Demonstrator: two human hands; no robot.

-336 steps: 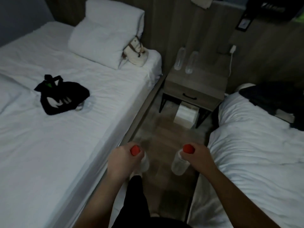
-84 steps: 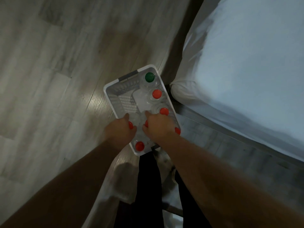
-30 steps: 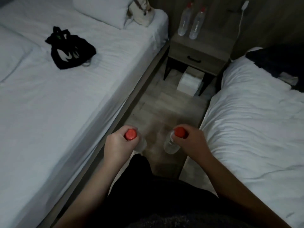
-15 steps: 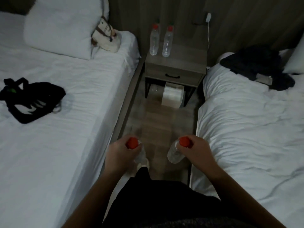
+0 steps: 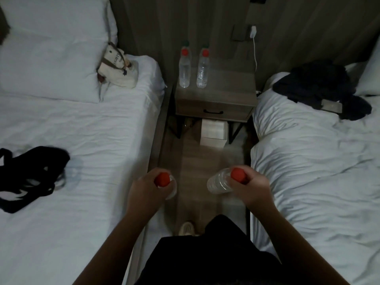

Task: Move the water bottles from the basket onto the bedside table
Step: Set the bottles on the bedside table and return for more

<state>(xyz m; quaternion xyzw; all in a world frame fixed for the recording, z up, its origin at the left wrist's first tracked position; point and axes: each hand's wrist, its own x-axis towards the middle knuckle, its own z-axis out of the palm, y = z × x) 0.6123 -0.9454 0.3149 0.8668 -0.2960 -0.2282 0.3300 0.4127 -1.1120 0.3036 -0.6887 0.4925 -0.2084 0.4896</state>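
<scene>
closer now, the bedside table (image 5: pixel 226 93) sits at twelve o'clock with two bottles (image 5: pixel 184 68) on its far left. left hand (image 5: pixel 147 192) grips one bottle (image 5: pixel 171 189), right hand (image 5: pixel 251 189) another (image 5: pixel 219 183), seemingly near the caps.

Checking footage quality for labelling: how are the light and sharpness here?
Head view: dim overall, white bedding greyish; wide-angle bends the beds at the edges; the bottles on the bedside table are fairly sharp, the right hand and left hand slightly soft.

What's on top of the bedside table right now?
Two upright red-capped water bottles stand at the back left of the bedside table. A green cap peeks behind them; its bottle is hidden.
</scene>
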